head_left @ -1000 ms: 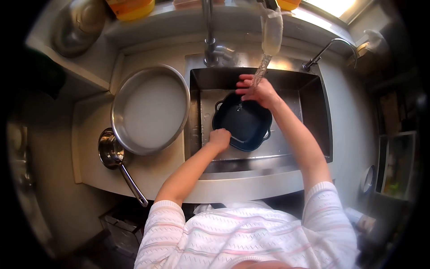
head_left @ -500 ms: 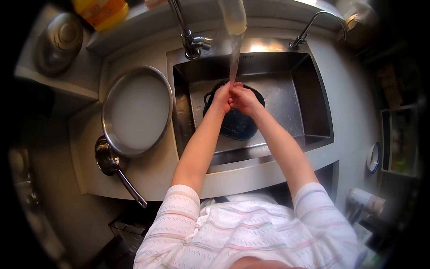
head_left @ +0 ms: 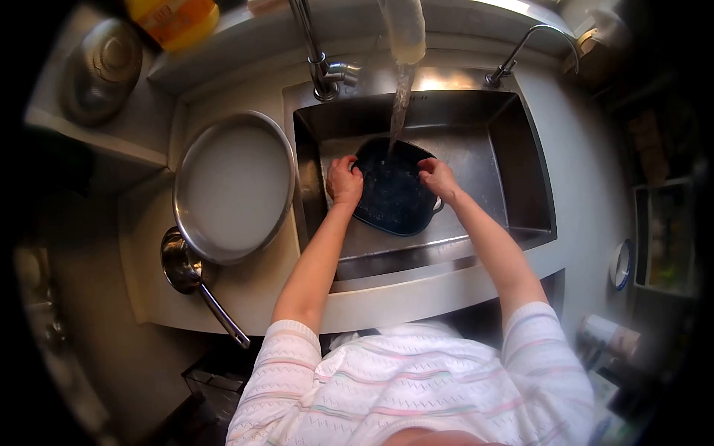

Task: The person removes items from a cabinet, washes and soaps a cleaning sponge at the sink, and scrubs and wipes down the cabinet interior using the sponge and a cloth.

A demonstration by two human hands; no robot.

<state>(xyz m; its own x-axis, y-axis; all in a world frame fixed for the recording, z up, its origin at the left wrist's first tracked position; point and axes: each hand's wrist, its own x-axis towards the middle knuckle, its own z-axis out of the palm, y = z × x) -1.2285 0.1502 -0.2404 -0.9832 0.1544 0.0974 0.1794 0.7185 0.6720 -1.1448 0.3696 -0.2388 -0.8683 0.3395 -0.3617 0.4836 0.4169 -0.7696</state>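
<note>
A dark blue-black pot [head_left: 394,189] with a small loop handle at its right sits in the metal sink [head_left: 476,156]. Water from the faucet [head_left: 406,33] streams into it. My left hand [head_left: 345,183] has its fingers curled over the pot's left rim. At the right rim, my right hand [head_left: 437,178] pinches the edge just above the handle. Some fingertips of both hands are hidden inside the rim.
Left of the sink stands a large metal basin [head_left: 236,186] of cloudy whitish liquid. A small saucepan [head_left: 181,260] lies beside it, its handle over the counter edge. A second thin faucet [head_left: 513,63] rises at the back right.
My hands were together under the water stream; they have parted to opposite sides of the pot. The pot has turned, its visible handle going from the left to the right side.
</note>
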